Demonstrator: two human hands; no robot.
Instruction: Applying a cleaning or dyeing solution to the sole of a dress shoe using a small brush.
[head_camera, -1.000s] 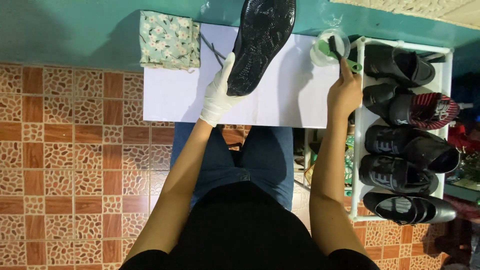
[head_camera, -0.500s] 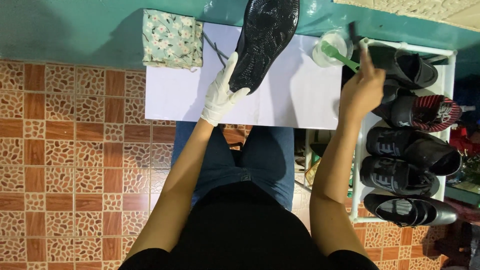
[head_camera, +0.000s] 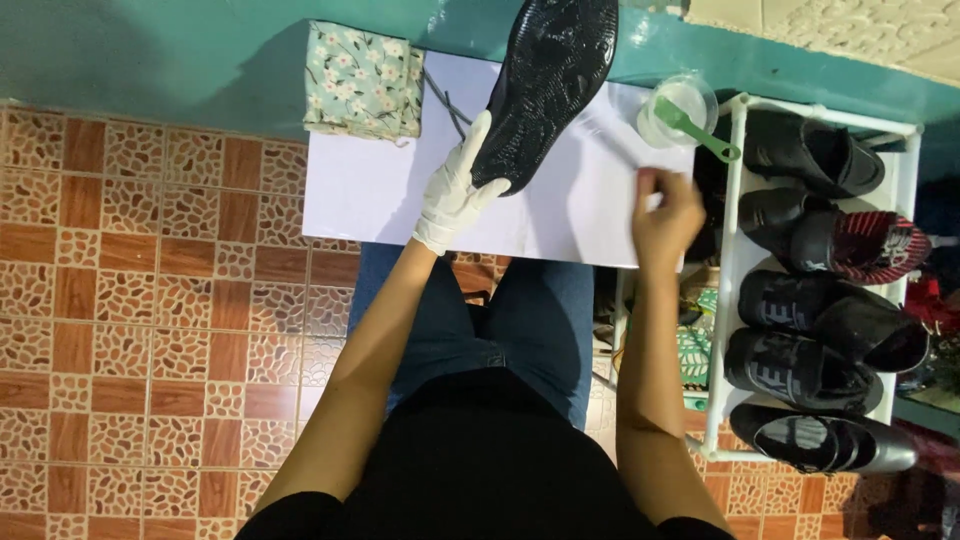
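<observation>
One change to log: the bare right hand (head_camera: 668, 215), which half a second ago held the green-handled brush (head_camera: 698, 128), has let it go; it now rests in the clear plastic cup (head_camera: 678, 108), and I see that hand loosely curled, empty, over the white table (head_camera: 360, 190). The white-gloved left hand (head_camera: 452, 190) grips the black shoe (head_camera: 548, 85) sole-up above the table, so I judge brushing paused.
</observation>
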